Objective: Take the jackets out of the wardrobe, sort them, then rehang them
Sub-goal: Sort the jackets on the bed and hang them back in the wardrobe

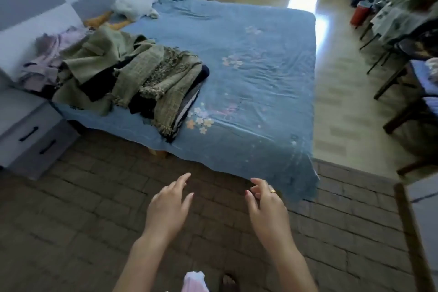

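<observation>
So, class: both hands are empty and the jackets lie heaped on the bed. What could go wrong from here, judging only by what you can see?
1. The jacket pile sits near the edge of the bed, one end overhanging; pulling a garment could drag others onto the floor.
2. The green and dark pieces overlap, so the left hand or right hand may lift two together and spoil the sorting.
3. Pink clothes lie right beside the pile and could get mixed in.
</observation>
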